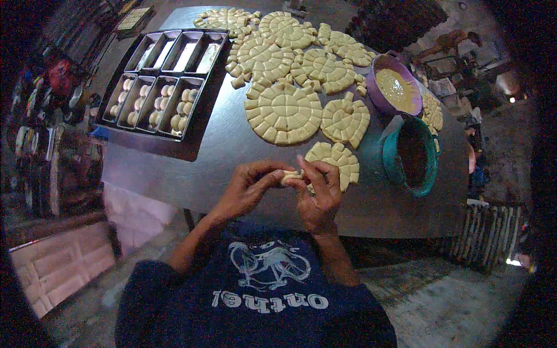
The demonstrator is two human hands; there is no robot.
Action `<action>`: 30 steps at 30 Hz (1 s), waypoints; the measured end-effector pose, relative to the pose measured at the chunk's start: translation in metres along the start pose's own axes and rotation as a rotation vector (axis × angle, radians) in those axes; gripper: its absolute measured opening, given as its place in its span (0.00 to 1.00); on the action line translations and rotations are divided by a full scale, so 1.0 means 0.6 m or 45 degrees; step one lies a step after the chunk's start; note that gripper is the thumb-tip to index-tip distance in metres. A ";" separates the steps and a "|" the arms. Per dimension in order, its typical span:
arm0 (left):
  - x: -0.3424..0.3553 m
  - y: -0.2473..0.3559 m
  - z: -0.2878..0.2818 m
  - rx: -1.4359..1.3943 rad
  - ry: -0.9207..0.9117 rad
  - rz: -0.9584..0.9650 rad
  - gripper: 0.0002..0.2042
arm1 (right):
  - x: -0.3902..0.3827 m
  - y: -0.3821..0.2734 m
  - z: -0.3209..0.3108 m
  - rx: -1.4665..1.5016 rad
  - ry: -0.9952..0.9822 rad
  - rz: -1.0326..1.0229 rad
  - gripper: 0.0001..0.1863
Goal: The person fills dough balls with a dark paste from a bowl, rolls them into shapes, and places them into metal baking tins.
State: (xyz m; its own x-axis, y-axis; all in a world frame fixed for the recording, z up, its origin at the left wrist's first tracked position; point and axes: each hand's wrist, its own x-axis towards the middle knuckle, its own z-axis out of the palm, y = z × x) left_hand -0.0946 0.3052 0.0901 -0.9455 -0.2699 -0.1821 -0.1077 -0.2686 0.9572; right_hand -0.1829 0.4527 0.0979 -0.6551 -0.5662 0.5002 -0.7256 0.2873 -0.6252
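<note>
A small piece of dough [292, 176] is pinched between my two hands above the near side of the metal table. My left hand [249, 187] grips it from the left with curled fingers. From the right, the fingertips of my right hand [319, 191] close on the same piece. Just behind my right hand lies a round slab of dough [339, 159] cut into segments, partly hidden by that hand. Beyond it are a large scored dough round [283, 113] and a smaller one [346, 120].
At the left stands a black set of loaf tins [168, 78]; its near row holds dough balls. More cut dough rounds [264, 57] cover the table's far part. On the right are a purple basin [372, 87] with yellowish contents and a teal basin [390, 158].
</note>
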 end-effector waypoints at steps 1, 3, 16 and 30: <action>-0.001 0.005 0.002 -0.055 -0.002 -0.028 0.11 | 0.002 -0.003 -0.003 -0.004 -0.004 0.078 0.16; 0.001 0.006 0.002 0.039 -0.029 0.008 0.11 | 0.009 0.003 -0.009 -0.004 -0.135 0.107 0.12; 0.002 -0.061 -0.002 0.449 0.058 0.102 0.09 | -0.014 0.076 0.001 0.699 -0.628 0.989 0.08; -0.019 -0.093 -0.035 -0.193 -0.204 0.034 0.34 | -0.109 0.144 0.063 0.835 -0.983 0.793 0.18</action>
State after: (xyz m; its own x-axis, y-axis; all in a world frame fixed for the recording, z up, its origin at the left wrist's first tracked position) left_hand -0.0715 0.3039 0.0340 -0.9855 -0.1316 -0.1071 -0.0457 -0.4024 0.9143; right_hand -0.1950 0.4852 -0.0113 -0.3937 -0.8495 -0.3511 0.0661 0.3548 -0.9326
